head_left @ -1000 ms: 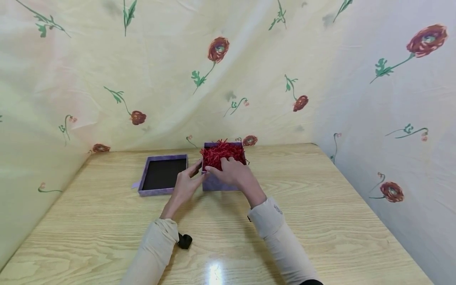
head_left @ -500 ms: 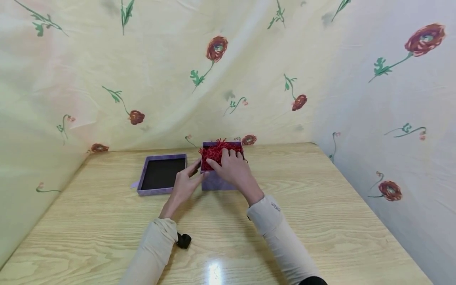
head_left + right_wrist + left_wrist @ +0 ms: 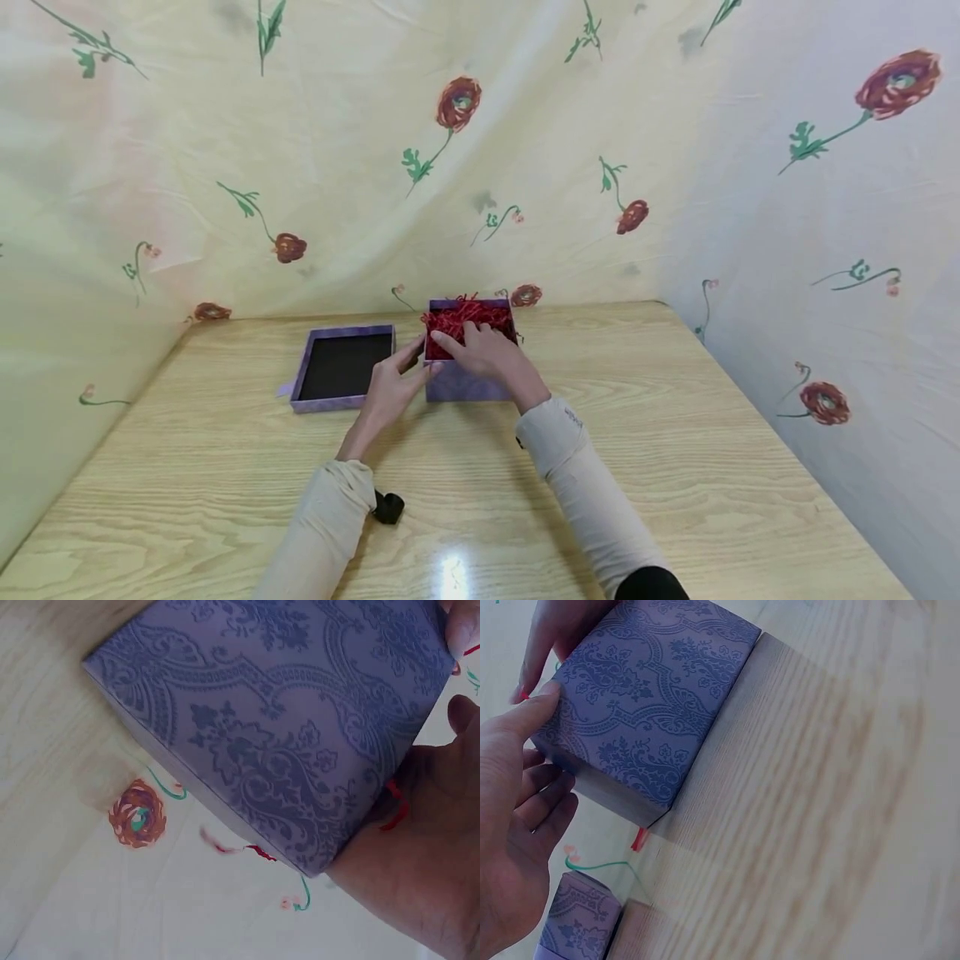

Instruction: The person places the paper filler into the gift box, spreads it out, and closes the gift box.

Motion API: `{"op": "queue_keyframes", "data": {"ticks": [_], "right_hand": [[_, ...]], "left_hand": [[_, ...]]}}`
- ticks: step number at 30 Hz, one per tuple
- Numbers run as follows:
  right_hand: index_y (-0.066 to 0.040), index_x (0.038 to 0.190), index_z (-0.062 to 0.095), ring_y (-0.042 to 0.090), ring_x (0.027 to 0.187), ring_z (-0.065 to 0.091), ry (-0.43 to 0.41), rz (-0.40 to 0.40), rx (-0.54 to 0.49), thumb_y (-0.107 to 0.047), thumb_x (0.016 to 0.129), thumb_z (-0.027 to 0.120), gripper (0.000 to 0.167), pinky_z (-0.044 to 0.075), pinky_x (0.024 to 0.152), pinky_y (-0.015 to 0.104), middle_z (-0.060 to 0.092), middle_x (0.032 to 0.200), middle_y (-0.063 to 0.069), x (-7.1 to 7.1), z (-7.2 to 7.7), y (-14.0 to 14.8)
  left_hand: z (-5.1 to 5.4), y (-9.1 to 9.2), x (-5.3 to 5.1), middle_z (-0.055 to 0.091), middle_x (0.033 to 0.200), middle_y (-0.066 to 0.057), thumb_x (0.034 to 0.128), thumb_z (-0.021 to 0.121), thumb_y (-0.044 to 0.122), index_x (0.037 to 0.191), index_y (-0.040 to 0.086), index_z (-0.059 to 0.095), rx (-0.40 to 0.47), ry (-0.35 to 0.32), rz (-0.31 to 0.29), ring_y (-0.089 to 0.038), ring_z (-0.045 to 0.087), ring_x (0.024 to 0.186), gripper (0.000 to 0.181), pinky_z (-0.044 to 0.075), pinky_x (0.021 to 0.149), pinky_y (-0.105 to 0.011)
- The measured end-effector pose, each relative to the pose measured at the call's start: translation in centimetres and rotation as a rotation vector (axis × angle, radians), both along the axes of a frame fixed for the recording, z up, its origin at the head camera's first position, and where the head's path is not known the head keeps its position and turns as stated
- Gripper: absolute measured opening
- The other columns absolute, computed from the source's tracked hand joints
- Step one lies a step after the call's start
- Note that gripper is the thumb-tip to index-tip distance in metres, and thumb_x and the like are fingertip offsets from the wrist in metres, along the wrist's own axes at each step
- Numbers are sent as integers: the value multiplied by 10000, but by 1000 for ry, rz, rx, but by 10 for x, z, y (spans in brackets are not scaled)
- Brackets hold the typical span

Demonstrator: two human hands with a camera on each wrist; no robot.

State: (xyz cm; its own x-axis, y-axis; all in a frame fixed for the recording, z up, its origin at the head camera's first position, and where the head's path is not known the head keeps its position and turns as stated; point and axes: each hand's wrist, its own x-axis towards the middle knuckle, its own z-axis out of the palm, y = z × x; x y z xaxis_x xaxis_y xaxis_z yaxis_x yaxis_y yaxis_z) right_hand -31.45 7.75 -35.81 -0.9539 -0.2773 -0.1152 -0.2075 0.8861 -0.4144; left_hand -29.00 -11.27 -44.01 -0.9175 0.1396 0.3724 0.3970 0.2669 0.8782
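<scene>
A purple patterned box [image 3: 465, 387] stands uncovered toward the back of the table, filled with red shredded paper [image 3: 474, 314]. My left hand [image 3: 387, 392] steadies its near left corner. In the left wrist view, the left thumb lies at the edge of the box's patterned front [image 3: 649, 697] while the fingers bend against the side. My right hand [image 3: 489, 357] reaches over the front rim into the paper, its thumb near the front left corner. The right fingertips are hidden in the shreds. From the right wrist, the box front [image 3: 277, 720] covers most of that hand [image 3: 420, 847].
Left of the box lies its purple lid [image 3: 300, 371], inside up, with a black interior and a small tab at its left. A black object [image 3: 388, 507] shows beside the left sleeve. A flowered cloth [image 3: 360, 167] hangs behind the wooden table [image 3: 675, 467].
The right hand lifted slightly with fingers spread, then came back lower and a little left into the red paper. The left hand and the box have stayed in place.
</scene>
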Motion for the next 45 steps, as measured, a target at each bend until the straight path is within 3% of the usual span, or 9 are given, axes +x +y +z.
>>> {"op": "queue_keyframes", "data": {"ticks": [5, 13, 18, 24, 30, 33, 36, 40, 45], "right_hand": [[29, 1608, 299, 458, 1486, 304, 12, -7, 36, -691, 1051, 306, 910, 298, 1181, 593, 313, 1615, 293, 4, 3, -3], [-31, 1563, 431, 495, 1405, 404, 177, -95, 163, -697, 1037, 361, 852, 373, 1115, 628, 443, 1540, 253, 27, 12, -15], [-4, 1543, 445, 502, 1426, 366, 215, -115, 155, -669, 1048, 375, 831, 354, 1136, 617, 411, 1551, 273, 23, 8, -15], [6, 1575, 392, 512, 1480, 271, 178, -74, 125, -680, 1043, 375, 869, 275, 1184, 616, 328, 1606, 284, 9, -4, -9], [-5, 1572, 407, 497, 1480, 281, 144, -41, 96, -733, 1022, 334, 915, 225, 1199, 622, 355, 1597, 270, -2, -5, -6], [-10, 1578, 396, 495, 1480, 280, 106, -23, 77, -747, 1019, 298, 930, 223, 1199, 624, 346, 1602, 269, -7, -5, -4], [-8, 1590, 372, 502, 1483, 270, 64, -2, 53, -754, 1018, 264, 946, 229, 1196, 628, 323, 1616, 268, -11, -5, -2], [4, 1607, 327, 497, 1504, 223, -1, 35, 23, -742, 1027, 241, 949, 222, 1202, 623, 271, 1641, 272, -16, -3, 0], [9, 1627, 262, 441, 1530, 196, -88, 60, -35, -723, 1034, 254, 942, 203, 1219, 589, 213, 1663, 269, -21, -1, 4]], "left_hand": [[0, 0, 0, 524, 1502, -174, 976, 758, 273, 1531, 76, 517, 0, -2, 1, -365, 535, 1349, 636, 485, 1056, -506], [2, 2, -1, 556, 1466, -184, 978, 755, 176, 1509, 61, 541, -8, 29, 18, -361, 566, 1317, 584, 495, 1048, -483], [2, 0, -2, 545, 1475, -190, 978, 758, 218, 1516, 64, 533, -12, 25, 18, -369, 559, 1322, 604, 489, 1057, -473], [1, -1, 0, 517, 1512, -165, 967, 769, 275, 1535, 78, 512, -14, -8, 15, -353, 538, 1349, 654, 485, 1059, -489], [1, 1, 0, 532, 1491, -172, 968, 767, 262, 1525, 78, 525, 4, 0, 6, -354, 538, 1348, 635, 484, 1061, -496], [14, 3, 10, 521, 1484, -208, 978, 754, 194, 1524, 37, 507, 7, -22, 2, -385, 522, 1355, 619, 469, 1069, -519], [17, 5, 11, 494, 1494, -235, 986, 739, 149, 1528, 6, 480, 3, -49, 5, -409, 499, 1367, 618, 448, 1084, -539], [3, 2, 0, 501, 1498, -215, 980, 752, 196, 1533, 46, 493, 9, -39, 8, -397, 508, 1363, 629, 451, 1082, -536], [1, 1, -1, 523, 1492, -193, 978, 756, 219, 1534, 69, 507, 9, -19, 2, -369, 527, 1356, 627, 466, 1074, -514]]}}
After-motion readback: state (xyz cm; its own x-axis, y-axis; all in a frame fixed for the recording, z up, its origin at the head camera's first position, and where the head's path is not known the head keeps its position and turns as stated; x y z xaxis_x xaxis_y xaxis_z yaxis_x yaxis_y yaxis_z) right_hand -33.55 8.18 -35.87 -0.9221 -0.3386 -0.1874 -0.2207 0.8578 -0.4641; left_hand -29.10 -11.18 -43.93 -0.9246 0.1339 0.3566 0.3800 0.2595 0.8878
